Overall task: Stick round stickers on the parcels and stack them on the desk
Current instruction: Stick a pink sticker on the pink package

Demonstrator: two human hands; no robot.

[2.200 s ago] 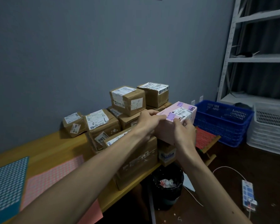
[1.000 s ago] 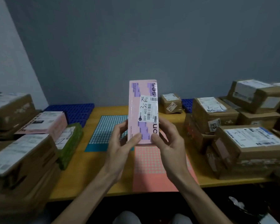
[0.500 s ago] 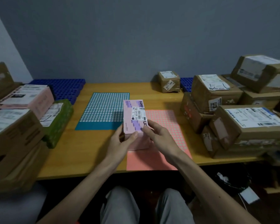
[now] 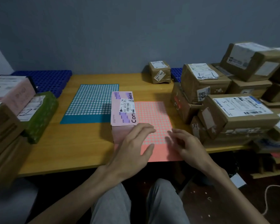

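Observation:
A pink parcel (image 4: 122, 109) with a white shipping label lies flat on the desk (image 4: 74, 146), partly on the left edge of a pink sheet of round stickers (image 4: 153, 115). A teal sticker sheet (image 4: 93, 102) lies to its left. My left hand (image 4: 132, 149) hovers with spread fingers just in front of the parcel's near end, holding nothing. My right hand (image 4: 184, 144), blurred, is above the pink sheet's near right part with relaxed, empty fingers.
Brown cardboard parcels (image 4: 233, 113) are piled at the right of the desk, a small one (image 4: 159, 72) at the back. At the left stand brown boxes (image 4: 3, 131), a pink box (image 4: 11, 91) and a green parcel (image 4: 39, 115). Blue crates (image 4: 47, 78) sit behind.
The pink parcel was carried from the right pile, turned upright, then laid flat on the desk. Both hands have let go of it and drawn back toward me.

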